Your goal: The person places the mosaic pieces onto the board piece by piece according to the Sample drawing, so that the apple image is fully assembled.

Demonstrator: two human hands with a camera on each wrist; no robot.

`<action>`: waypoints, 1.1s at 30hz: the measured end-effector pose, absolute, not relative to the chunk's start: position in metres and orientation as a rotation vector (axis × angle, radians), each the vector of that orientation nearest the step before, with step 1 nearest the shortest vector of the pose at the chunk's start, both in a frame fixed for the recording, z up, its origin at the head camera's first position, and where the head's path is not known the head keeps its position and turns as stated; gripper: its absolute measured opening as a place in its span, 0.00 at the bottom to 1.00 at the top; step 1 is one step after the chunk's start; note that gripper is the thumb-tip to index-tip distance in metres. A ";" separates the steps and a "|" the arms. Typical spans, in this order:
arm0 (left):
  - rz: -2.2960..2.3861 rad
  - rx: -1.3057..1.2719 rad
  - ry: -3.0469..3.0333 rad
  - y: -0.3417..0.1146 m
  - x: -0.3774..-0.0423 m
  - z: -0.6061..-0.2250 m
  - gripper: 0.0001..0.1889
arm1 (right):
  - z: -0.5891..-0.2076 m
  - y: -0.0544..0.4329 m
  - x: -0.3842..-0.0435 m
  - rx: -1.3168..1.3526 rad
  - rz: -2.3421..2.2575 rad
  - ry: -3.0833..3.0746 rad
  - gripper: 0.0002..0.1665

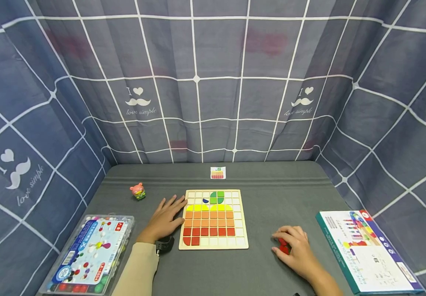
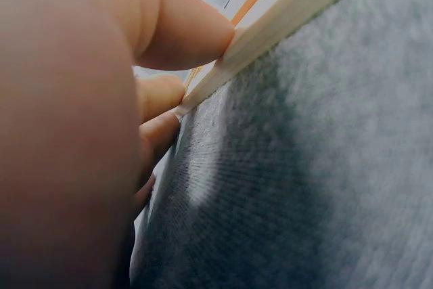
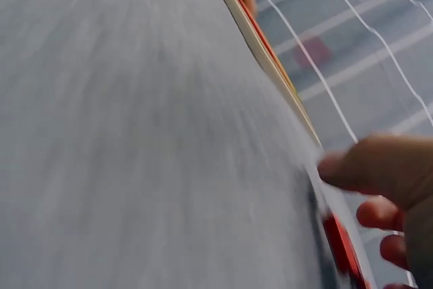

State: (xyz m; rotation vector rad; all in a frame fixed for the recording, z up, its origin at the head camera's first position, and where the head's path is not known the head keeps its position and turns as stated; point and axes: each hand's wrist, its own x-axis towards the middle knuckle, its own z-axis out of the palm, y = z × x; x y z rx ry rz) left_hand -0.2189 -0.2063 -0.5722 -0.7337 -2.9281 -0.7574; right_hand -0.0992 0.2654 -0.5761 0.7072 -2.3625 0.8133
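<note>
A wooden grid board (image 1: 241, 234) lies mid-table, bearing rows of red tiles (image 1: 213, 232), orange tiles (image 1: 207, 222) and yellow tiles (image 1: 218, 207), with green tiles (image 1: 213, 200) and a small blue tile (image 1: 206, 201) near its top. My left hand (image 1: 166, 218) rests along the board's left edge; the thumb and fingertips touch its side in the left wrist view. Over to the right, my right hand (image 1: 295, 250) hovers around several loose red tiles (image 1: 284, 246). In the right wrist view, thumb and fingers stand apart above these red tiles (image 3: 344, 248).
A small picture card (image 1: 218, 172) lies beyond the board. A pink pig figurine (image 1: 138, 191) stands at the back left. A clear plastic case (image 1: 90, 250) sits at the left, and a white and teal box (image 1: 371, 250) at the right. Gridded curtains surround the table.
</note>
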 end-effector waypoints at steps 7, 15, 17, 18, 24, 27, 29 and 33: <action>-0.755 -0.735 -2.910 -0.207 -0.218 -0.571 0.36 | -0.579 0.291 -0.081 0.710 0.865 -2.403 0.25; -0.753 -0.742 -2.892 -0.208 -0.219 -0.574 0.35 | -0.580 0.288 -0.084 0.859 0.959 -2.374 0.23; -0.748 -0.745 -2.902 -0.207 -0.219 -0.575 0.36 | -0.580 0.282 -0.087 0.890 0.989 -2.372 0.22; -0.743 -0.745 -2.907 -0.207 -0.219 -0.574 0.36 | -0.579 0.279 -0.089 0.905 1.010 -2.367 0.22; -0.747 -0.752 -2.906 -0.208 -0.220 -0.572 0.36 | -0.573 0.242 -0.114 1.015 1.112 -2.260 0.20; -0.741 -0.764 -2.906 -0.208 -0.220 -0.572 0.36 | -0.572 0.218 -0.127 1.068 1.128 -2.245 0.18; -0.737 -0.769 -2.908 -0.208 -0.220 -0.572 0.36 | -0.572 0.201 -0.134 1.107 1.144 -2.254 0.16; -0.754 -0.762 -2.915 -0.207 -0.219 -0.571 0.36 | -0.570 0.168 -0.145 1.181 1.123 -2.253 0.12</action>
